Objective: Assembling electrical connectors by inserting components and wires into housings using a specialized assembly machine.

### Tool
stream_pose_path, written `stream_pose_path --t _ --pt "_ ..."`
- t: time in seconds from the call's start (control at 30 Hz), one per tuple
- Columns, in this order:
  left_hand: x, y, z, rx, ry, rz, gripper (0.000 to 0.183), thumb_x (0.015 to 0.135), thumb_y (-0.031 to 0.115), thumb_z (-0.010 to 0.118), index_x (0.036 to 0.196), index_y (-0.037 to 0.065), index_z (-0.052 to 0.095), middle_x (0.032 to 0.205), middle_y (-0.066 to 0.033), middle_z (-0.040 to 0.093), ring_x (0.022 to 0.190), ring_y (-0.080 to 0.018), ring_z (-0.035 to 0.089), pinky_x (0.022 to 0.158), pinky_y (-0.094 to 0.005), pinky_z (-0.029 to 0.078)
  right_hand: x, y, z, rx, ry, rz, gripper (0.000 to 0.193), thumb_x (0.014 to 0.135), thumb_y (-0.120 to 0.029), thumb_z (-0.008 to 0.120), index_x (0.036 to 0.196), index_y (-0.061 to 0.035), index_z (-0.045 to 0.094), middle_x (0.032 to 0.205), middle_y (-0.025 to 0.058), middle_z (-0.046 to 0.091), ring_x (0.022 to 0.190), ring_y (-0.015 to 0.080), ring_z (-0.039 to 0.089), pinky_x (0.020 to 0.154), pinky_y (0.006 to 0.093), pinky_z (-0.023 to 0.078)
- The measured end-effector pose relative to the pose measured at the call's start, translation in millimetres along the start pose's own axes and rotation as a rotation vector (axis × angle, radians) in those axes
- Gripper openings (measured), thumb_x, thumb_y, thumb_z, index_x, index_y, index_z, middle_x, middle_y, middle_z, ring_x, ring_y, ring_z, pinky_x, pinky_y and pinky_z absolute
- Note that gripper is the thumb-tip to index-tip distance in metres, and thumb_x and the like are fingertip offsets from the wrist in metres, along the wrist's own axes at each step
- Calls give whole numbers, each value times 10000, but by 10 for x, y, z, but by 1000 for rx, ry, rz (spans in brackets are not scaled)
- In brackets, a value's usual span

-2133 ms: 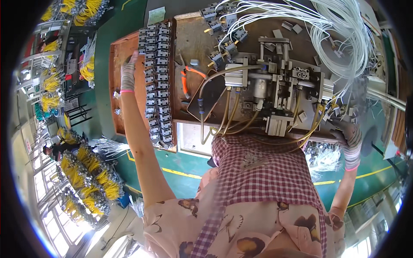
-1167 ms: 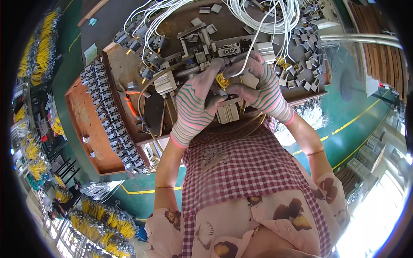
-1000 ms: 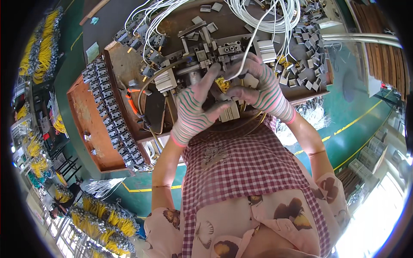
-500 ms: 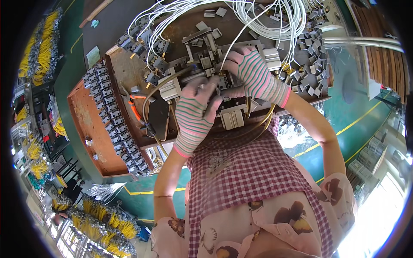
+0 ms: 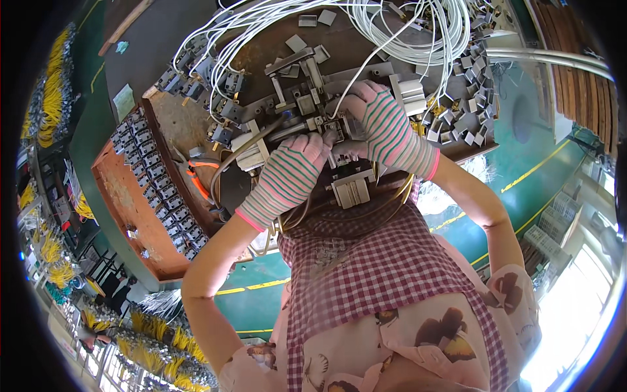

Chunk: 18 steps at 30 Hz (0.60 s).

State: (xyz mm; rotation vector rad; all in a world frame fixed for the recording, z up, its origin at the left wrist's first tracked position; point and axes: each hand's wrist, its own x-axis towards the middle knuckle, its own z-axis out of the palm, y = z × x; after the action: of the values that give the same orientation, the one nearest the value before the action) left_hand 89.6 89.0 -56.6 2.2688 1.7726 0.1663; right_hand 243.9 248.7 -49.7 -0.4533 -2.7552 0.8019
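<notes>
Head view, left to right: we see grey connector blocks (image 5: 160,189) in a row, then our left hand (image 5: 287,179) and right hand (image 5: 385,130), fingers curled onto the metal jig (image 5: 326,124) at the bench centre. White wires (image 5: 418,26) loop close above; we judge a gloved finger could snag one.

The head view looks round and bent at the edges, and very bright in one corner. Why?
Head view: a fisheye lens bows straight edges such as the metal rail and leaves a black rim; daylight glare washes out the lower right; the gloved left hand and right hand at centre stay sharp, evenly lit.
</notes>
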Motion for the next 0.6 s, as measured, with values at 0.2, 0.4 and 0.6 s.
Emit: stream_pose_path --t 0.2,0.4,0.6 --pt "41 -112 -9 -59 -19 96 486 839 144 485 1284 -50 510 1006 -113 539 908 -224 543 778 -324 502 19 -42 23 -44 -27 -14 583 593 -343 821 1050 -52 605 1133 137 556 1056 344 528 935 458 417" --pt "41 -117 8 -71 -33 125 439 867 137 472 1259 -53 521 973 -117 532 882 -230 541 739 -337 508 39 -91 -31 -109 -75 -30 602 577 -348 824 1047 -48 597 1107 130 559 1054 336 527 916 452 426" --pt "13 32 -61 46 8 -13 403 843 114 536 1240 44 560 1023 -102 538 925 -251 552 797 -368 497 -80 -165 -85 -150 42 -96 446 674 -223 791 1049 -62 613 1074 108 598 1015 310 576 917 425 453"
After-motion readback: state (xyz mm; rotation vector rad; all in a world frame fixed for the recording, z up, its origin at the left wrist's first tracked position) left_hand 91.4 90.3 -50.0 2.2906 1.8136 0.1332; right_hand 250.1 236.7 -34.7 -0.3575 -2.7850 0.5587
